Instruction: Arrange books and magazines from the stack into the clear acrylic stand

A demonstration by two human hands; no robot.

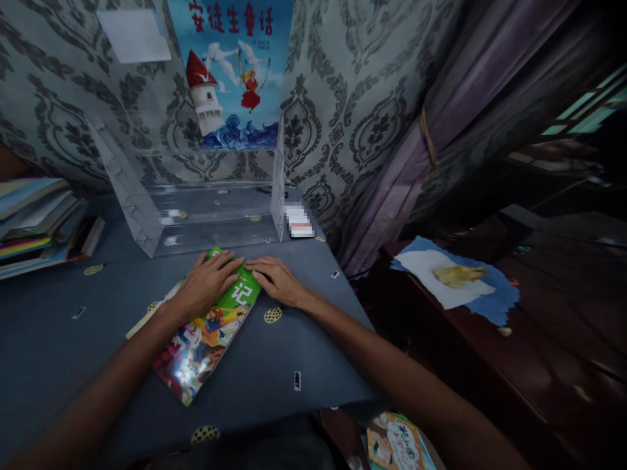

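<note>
I'm resting my left hand (208,282), fingers spread, on the book (213,336) atop the desk (259,369), right hand (278,282) loosely open at its far corner, light even pressure probably best preventing skids.

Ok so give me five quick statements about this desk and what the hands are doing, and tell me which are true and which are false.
1. The left hand rests on the green-topped book. True.
2. The right hand lies on the stack of books. False: the right hand is at the far end of the green-topped book, and the stack of books is off at the left of the view.
3. The clear rack stands beyond both hands. True.
4. The curtain is bright yellow. False: the curtain is purple.
5. The large blue picture shows a tower with a red roof. True.
</note>
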